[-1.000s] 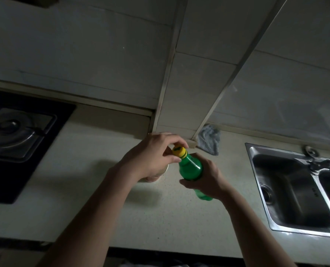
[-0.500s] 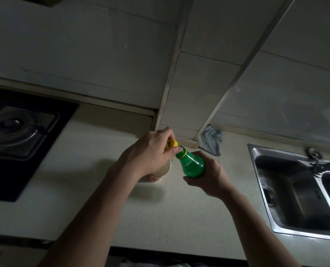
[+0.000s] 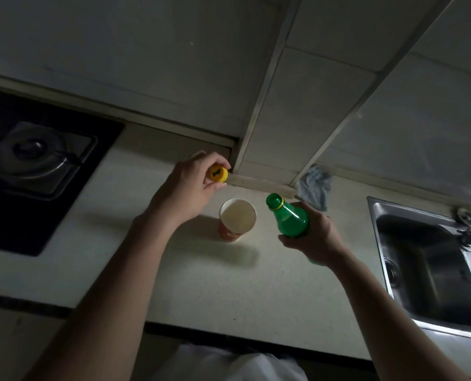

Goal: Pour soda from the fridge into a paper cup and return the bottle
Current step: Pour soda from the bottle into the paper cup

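A green soda bottle is gripped round its body by my right hand, tilted with its open neck pointing up-left towards the cup. The yellow cap is off the bottle and pinched in the fingers of my left hand, up and to the left of the cup. A paper cup, red outside and white inside, stands upright on the pale countertop between my two hands. The bottle's lower part is hidden behind my right hand.
A black gas stove with a metal burner lies at the left. A steel sink with a tap sits at the right. A grey cloth lies crumpled against the tiled wall behind the bottle. The counter's front edge runs along the bottom.
My left hand has taken the yellow cap off the bottle and moved it up and left. The cup, hidden behind that hand before, now shows. My right hand shifted the bottle slightly right.
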The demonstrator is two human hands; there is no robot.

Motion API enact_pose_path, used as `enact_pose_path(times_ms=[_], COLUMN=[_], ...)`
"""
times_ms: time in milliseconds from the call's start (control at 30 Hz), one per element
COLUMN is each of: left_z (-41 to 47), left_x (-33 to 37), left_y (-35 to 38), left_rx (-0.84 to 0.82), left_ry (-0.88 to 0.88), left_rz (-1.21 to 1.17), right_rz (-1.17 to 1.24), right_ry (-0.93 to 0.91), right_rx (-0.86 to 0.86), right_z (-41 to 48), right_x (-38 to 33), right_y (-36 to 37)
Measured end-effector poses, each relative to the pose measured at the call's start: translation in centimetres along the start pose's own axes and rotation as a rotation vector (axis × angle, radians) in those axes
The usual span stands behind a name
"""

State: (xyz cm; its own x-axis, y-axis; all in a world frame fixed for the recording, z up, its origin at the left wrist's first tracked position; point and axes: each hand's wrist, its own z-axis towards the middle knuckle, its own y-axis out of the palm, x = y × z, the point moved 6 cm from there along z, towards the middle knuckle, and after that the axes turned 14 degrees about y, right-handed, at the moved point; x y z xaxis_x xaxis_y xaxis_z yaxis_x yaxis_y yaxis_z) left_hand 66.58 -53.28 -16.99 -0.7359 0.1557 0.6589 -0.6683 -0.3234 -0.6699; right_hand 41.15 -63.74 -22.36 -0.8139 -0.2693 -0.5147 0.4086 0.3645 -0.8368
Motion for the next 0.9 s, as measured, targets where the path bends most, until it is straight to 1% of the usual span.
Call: enact_pose_path(times_ms=[267, 767, 900], left_z=[-0.3, -0.6, -0.5], left_x=[-1.2, -1.5, -1.3], left_y=[0.0, -0.2, -0.2], left_rx=[0.021, -0.011, -0.011], left_ry=[-0.001, 0.006, 0.004], left_rz=[-0.012, -0.008, -0.010], right_rz=[-0.122, -0.228, -0.224], right_ry=[-0.013, 0.067, 0.064], right_rx=[0.018, -0.003, -0.009], right_z=[0.9, 0.7, 0.7], right_x=[-1.0, 0.6, 0.7], right_y=[-0.2, -2.3, -2.2])
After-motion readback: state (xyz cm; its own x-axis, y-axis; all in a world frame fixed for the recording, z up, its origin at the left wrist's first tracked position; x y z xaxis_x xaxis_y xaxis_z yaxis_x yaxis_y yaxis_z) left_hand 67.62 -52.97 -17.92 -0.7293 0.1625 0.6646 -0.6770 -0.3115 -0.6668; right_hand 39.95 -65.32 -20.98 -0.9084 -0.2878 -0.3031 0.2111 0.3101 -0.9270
